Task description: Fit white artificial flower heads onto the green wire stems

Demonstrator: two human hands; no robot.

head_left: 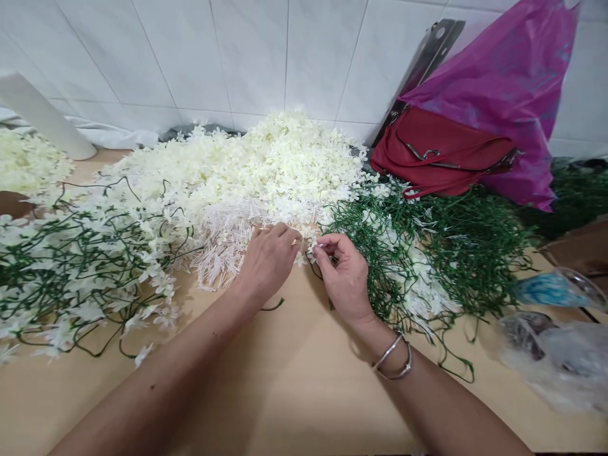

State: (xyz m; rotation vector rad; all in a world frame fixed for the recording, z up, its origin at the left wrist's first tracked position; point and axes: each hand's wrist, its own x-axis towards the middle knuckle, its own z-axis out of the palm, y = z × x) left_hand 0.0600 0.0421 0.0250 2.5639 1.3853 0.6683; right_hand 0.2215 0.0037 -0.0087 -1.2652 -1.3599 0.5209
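Near the middle of the table my right hand (346,275) pinches a white artificial flower (312,246) between thumb and forefinger. A dark green stem hangs below it. My left hand (270,259) is just to the left, palm down, fingers curled and closed near small white petals (301,257). What its fingertips hold is hidden behind the hand. Beside my left hand lies a heap of thin white stamen-like pieces (223,237). Behind both hands rises a big pile of loose cream-white blossoms (285,158). Green plastic stems (370,266) lie close to my right hand.
Flowers on green stems (95,272) are heaped at left. A red handbag (441,149) and a purple plastic bag (517,82) stand at back right. A white roll (47,117) leans at back left. Clear plastic bags (565,361) lie at right. Behind is a tiled wall.
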